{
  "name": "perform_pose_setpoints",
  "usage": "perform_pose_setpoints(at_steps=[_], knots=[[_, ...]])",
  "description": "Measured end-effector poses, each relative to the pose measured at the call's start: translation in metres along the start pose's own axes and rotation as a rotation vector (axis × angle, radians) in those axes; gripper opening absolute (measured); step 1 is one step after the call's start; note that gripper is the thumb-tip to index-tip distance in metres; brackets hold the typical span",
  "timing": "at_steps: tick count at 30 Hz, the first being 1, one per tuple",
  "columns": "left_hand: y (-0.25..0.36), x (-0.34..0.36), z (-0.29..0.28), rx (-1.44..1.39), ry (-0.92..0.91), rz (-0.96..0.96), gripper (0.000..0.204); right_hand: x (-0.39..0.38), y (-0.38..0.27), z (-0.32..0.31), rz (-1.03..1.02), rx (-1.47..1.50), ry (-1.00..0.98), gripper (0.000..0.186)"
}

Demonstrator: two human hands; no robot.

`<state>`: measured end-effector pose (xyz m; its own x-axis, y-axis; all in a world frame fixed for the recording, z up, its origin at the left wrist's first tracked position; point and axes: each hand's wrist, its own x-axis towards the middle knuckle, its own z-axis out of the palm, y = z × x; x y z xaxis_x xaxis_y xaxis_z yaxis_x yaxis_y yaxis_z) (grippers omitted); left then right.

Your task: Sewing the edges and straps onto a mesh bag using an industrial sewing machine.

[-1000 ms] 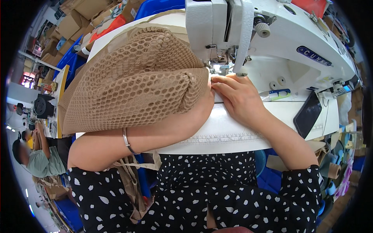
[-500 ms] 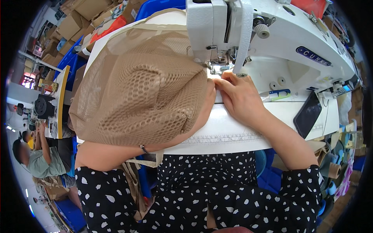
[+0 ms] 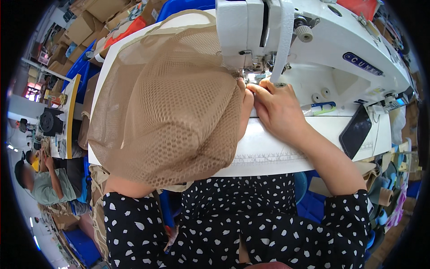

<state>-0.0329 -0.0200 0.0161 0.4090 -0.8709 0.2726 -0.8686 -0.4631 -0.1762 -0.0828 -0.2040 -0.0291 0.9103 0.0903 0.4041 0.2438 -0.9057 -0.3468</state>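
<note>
A large piece of brown mesh fabric (image 3: 179,112), edged with a beige band, drapes over my left forearm and the left of the white sewing table. Its right edge runs in to the presser foot (image 3: 254,77) of a white sewing machine (image 3: 313,45). My left hand (image 3: 245,103) is largely covered by the mesh; its visible fingers press on the fabric edge just before the foot. Close beside it, my right hand (image 3: 284,110) has thumb and forefinger pinched at the same edge. The bit between those fingertips is small and partly hidden.
On the table's right lie a dark phone (image 3: 355,132), a blue-handled tool (image 3: 323,106) and two small bobbins (image 3: 321,95). A ruler strip (image 3: 273,158) follows the front edge. Blue bins and cardboard boxes (image 3: 85,31) stand beyond; another person (image 3: 51,184) sits at far left.
The mesh has shifted and spread lower, now covering more of my left forearm and its wrist band. My left fingers show more beside the foot. The right hand has barely moved.
</note>
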Motion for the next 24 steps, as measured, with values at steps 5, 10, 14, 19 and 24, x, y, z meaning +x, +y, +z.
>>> perform_pose_setpoints(at_steps=[5,10,14,19,24], knots=[[-0.007,-0.048,-0.029,-0.221,-0.121,0.090,0.041,-0.002,0.002,-0.001,-0.019,0.009,0.002,0.031],[-0.040,-0.083,-0.054,-0.338,-0.189,-0.015,0.045,-0.005,0.001,-0.003,-0.054,0.034,-0.053,0.037],[-0.063,-0.096,-0.057,-0.377,-0.177,-0.151,0.048,-0.005,-0.001,-0.006,-0.112,0.088,-0.031,0.039],[-0.065,-0.102,-0.052,-0.440,-0.141,-0.206,0.053,-0.005,-0.002,-0.012,-0.189,0.133,-0.111,0.048],[-0.053,-0.094,-0.055,-0.498,-0.091,-0.212,0.058,-0.006,-0.002,-0.015,-0.209,0.165,-0.183,0.052]])
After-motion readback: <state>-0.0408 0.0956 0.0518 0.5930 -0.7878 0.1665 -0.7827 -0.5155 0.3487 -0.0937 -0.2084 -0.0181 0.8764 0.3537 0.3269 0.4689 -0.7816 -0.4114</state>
